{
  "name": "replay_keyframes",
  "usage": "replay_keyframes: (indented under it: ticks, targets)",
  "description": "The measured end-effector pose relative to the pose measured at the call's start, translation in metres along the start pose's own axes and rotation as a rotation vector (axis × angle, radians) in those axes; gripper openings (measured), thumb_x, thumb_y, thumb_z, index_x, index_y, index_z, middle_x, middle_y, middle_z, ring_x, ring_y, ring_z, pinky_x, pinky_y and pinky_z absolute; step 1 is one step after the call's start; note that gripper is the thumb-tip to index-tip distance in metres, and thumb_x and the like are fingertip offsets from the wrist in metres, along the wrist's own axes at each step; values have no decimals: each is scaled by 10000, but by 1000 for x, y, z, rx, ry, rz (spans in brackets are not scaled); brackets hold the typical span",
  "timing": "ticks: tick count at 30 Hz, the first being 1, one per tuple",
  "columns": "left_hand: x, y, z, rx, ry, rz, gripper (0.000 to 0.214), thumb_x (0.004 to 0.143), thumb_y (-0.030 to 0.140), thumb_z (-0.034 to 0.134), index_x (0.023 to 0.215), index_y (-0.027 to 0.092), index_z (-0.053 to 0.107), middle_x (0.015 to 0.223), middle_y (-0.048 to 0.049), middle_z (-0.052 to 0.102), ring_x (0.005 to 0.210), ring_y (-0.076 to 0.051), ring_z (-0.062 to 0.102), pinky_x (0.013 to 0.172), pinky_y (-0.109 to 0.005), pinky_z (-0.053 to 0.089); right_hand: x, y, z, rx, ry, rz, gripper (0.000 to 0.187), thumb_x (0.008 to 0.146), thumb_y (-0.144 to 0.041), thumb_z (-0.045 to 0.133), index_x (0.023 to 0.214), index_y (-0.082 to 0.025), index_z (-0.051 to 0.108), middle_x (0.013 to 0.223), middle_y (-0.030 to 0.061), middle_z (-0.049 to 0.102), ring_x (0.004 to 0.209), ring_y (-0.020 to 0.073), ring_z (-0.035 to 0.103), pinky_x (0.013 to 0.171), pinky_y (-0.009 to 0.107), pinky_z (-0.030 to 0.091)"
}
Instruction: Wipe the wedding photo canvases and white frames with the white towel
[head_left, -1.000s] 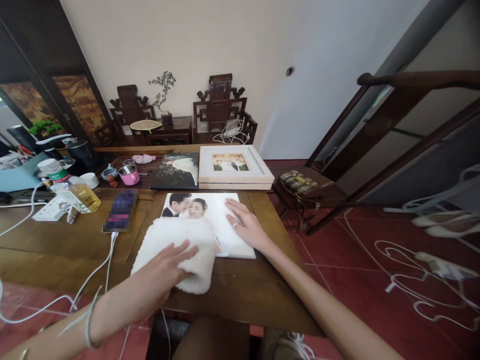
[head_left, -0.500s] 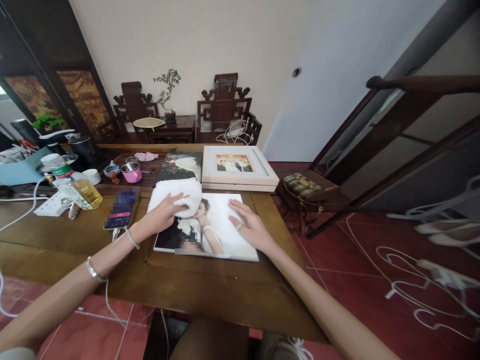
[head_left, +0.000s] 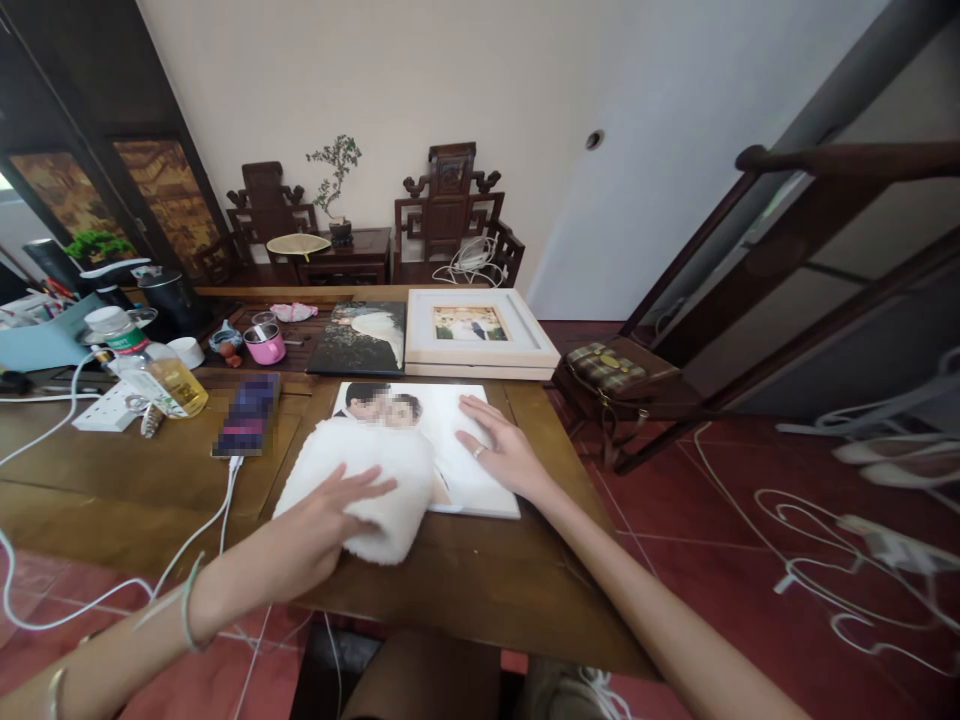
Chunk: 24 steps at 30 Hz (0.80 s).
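My left hand [head_left: 330, 525] is on a fluffy white cloth [head_left: 375, 455], its fingers partly stretched over the fabric and the thumb side pressed into a fold. The cloth lies over the lower left of a glossy photo panel [head_left: 465, 480] and hangs past its near edge onto the table. On the panel a couple in wedding clothes is printed, their lower part covered by the cloth. My right hand [head_left: 501, 445] rests flat on the panel's white right side, fingers extended, a ring on one of them.
Behind the panel lie a dark photo panel [head_left: 358, 338] and a white framed photo [head_left: 487, 335]. To the left are a phone [head_left: 246, 415] on a cable, a pink cup [head_left: 265, 344], a bottle [head_left: 150, 365] and a power strip [head_left: 112, 408]. A plaid bag [head_left: 606, 365] sits on a chair at right.
My left hand has drawn the cloth toward me, from the panel's upper left to its near edge. The couple's heads and the dark panel behind are now uncovered. My right hand stays in place.
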<state>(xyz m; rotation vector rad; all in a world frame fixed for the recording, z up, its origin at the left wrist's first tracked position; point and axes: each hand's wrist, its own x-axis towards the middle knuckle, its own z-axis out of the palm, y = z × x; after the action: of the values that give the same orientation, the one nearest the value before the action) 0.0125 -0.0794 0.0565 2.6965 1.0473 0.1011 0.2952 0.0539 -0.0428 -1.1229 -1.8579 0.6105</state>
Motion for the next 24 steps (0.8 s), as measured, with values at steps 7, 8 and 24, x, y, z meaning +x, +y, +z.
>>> replay_keyframes:
  ticks: [7,8,24]
  targets:
    - [52,-71,-17,56,52,-112,678,636,-122,361,1208,150,604,1498,-114,381,1444,-244,216,1170,-519,192,0,-3,-3,-30,-16,-9,453,823,-380,631,1242,-207,630,1370,123,565,1312,278,483,1127,522,344]
    - [56,-77,-16,59,61,-123,674,634,-121,364,1205,145,603,1496,-120,381,1444,-245,216,1167,-522,194,0,-4,-3,-26,-15,-4,455,822,-382,634,1243,-211,630,1371,120,565,1313,279,481,1127,523,344]
    - [15,-40,-11,47,58,-98,709,602,-112,350,1166,205,642,1524,-27,343,1452,-217,196,1195,-492,167,0,-6,-2,-40,-2,16,447,825,-353,624,1239,-186,634,1367,127,567,1317,278,478,1134,511,342]
